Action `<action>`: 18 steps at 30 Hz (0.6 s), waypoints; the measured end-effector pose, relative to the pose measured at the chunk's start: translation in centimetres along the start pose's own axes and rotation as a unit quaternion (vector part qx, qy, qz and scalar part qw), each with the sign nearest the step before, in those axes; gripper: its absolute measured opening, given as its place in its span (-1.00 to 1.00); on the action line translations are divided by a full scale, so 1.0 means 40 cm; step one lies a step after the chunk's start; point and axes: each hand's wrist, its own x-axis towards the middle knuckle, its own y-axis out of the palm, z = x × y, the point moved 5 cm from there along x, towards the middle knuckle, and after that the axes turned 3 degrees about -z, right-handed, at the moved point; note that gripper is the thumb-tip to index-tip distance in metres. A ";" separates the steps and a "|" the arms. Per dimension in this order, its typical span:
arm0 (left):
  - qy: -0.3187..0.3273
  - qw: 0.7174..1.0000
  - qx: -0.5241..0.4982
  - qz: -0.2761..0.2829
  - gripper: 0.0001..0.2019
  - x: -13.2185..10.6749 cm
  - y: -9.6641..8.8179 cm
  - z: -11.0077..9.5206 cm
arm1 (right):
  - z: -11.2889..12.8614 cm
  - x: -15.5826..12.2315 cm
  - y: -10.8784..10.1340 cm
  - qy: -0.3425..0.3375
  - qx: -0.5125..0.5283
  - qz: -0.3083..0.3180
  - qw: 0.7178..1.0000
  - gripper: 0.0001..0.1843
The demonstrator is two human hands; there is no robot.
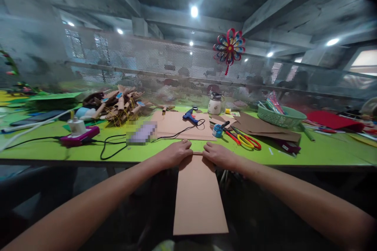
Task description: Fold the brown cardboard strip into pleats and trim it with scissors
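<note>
A long strip of brown paper [198,198] hangs from the front edge of the green table [44,150] down toward me. My left hand [176,152] and my right hand [219,155] both rest on its upper end at the table edge, side by side, fingers curled down and pressing the paper. More brown sheets [179,125] lie flat on the table just beyond my hands.
A blue glue gun [191,117] with a black cord lies on the brown sheets. Scissors with red and yellow handles [246,140] sit to the right, near a green basket [279,117]. A pile of brown paper rolls [120,106] and a pink power strip [79,138] are at left.
</note>
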 end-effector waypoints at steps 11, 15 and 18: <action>0.035 0.999 0.015 -0.001 -0.74 -0.008 0.003 -0.013 | 0.007 0.000 -0.015 0.029 0.008 0.039 0.999 -0.91; -0.026 0.999 -0.030 0.000 -0.77 -0.001 -0.007 0.001 | 0.021 0.000 -0.017 0.051 -0.008 0.028 0.998 -0.90; -0.142 0.983 -0.117 0.028 -0.73 0.028 -0.015 0.040 | 0.029 -0.002 -0.011 0.060 -0.012 0.008 0.998 -0.89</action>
